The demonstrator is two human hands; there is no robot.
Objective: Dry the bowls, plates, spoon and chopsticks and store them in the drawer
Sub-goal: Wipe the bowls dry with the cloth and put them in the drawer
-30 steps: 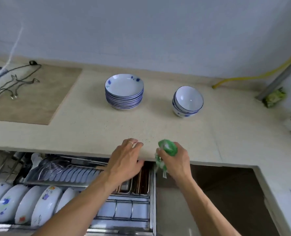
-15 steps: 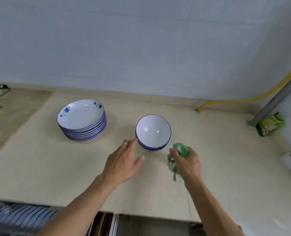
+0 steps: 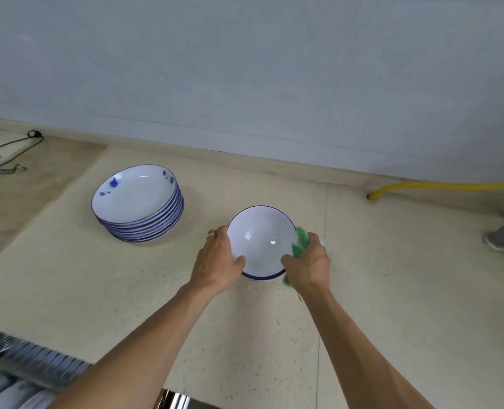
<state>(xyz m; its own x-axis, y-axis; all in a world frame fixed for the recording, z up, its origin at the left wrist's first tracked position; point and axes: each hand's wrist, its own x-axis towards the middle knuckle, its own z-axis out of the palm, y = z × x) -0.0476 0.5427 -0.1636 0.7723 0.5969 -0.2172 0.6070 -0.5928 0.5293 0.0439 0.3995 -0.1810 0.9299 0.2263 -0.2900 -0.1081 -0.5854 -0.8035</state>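
The top bowl (image 3: 261,240), on its stack just right of the plates (image 3: 138,203), is gripped at the rim by the left hand (image 3: 218,261) and by the right hand (image 3: 308,262), which bunches a green cloth (image 3: 300,242), so lifting could drag up the bowl beneath.

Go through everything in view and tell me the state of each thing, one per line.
Top bowl: upright on its stack, gripped at both sides.
Left hand: grips the bowl rim.
Right hand: holds the green cloth against the bowl.
Plates: stacked, untouched.
Drawer: open.
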